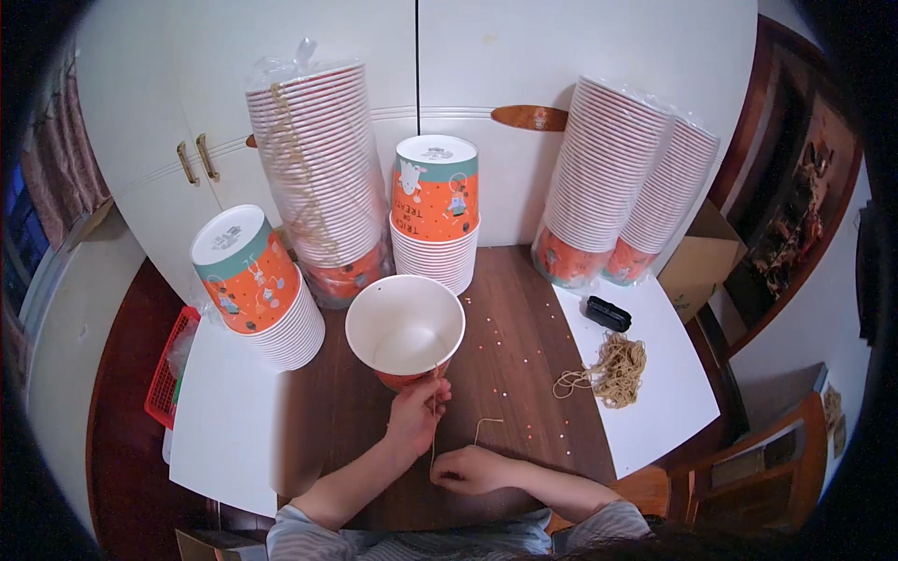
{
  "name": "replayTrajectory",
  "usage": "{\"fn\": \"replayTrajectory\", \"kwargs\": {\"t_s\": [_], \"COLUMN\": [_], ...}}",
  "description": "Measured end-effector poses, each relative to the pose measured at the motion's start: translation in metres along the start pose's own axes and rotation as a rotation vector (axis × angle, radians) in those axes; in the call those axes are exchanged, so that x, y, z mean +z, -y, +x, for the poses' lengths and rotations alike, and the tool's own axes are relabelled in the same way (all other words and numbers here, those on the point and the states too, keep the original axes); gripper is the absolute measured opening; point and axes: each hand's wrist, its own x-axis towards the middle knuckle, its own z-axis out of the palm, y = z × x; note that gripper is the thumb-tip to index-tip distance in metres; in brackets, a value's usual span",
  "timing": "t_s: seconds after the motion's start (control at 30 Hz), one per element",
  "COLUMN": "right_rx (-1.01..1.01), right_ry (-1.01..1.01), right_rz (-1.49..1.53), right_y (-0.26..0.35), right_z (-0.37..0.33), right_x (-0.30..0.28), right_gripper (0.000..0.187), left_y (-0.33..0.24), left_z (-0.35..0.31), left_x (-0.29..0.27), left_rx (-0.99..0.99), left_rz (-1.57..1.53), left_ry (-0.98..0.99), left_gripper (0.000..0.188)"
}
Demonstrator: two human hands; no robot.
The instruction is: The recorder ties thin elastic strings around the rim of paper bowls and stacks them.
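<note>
Your left hand [417, 409] is at the near side of the white-lined paper bucket [405, 327], its thumb and fingers pinching a thin tan cord [433, 449] just under the rim. Your right hand [472, 469] lies low over the tabletop with its fingers curled in, where the cord runs down to it; you cannot tell whether the fingertips grip it, and a thin length of cord curves up just beyond the knuckles. Beneath is a brown wood-grain table [524, 309] with white side panels, and small pale and orange paper dots [505, 395] are scattered right of the bucket. On the right panel, a heap of tan cord [617, 371] sits near a black oblong device [608, 313]. Behind the table rise white cabinet doors [486, 56]; a curtain [65, 154] hangs at the left, and a wooden chair [800, 449] stands at the right. The bucket in front of you is upright, its white inner wall and bottom showing, with a small dark hole near the far left rim. Two nested stacks of upturned orange-and-green buckets, the left stack [257, 290] and the middle stack [436, 215], stand beyond it; between them a tall bagged stack [323, 168] has tan strands down its side, and two more bagged stacks [608, 178] lean together at the right, near a cardboard box [706, 257]
</note>
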Motion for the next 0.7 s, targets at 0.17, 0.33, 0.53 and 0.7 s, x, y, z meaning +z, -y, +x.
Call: {"fn": "replayTrajectory", "kwargs": {"t_s": [0.17, 0.33, 0.53, 0.7], "right_rx": [0.006, 0.016, -0.008, -0.021], "right_ry": [0.017, 0.042, 0.052, 0.116], "right_rz": [-0.006, -0.014, -0.037, -0.067], "right_y": [-0.0046, -0.0042, -0.0084, -0.008], "right_z": [-0.0016, -0.0011, -0.0021, -0.0025], "right_x": [0.0031, 0.0035, 0.0066, 0.0088], "right_gripper": [0.009, 0.009, 0.01, 0.011], "left_y": [-0.0004, 0.0, 0.0024, -0.0001], "left_z": [-0.0039, -0.0037, -0.0056, -0.002], "left_x": [0.0039, 0.0016, 0.0035, 0.0025], "left_rx": [0.0, 0.011, 0.029, 0.031], "left_rz": [-0.059, -0.082, -0.093, -0.157], "left_ry": [-0.001, 0.019, 0.037, 0.108], "left_gripper": [0.012, 0.012, 0.008, 0.007]}}
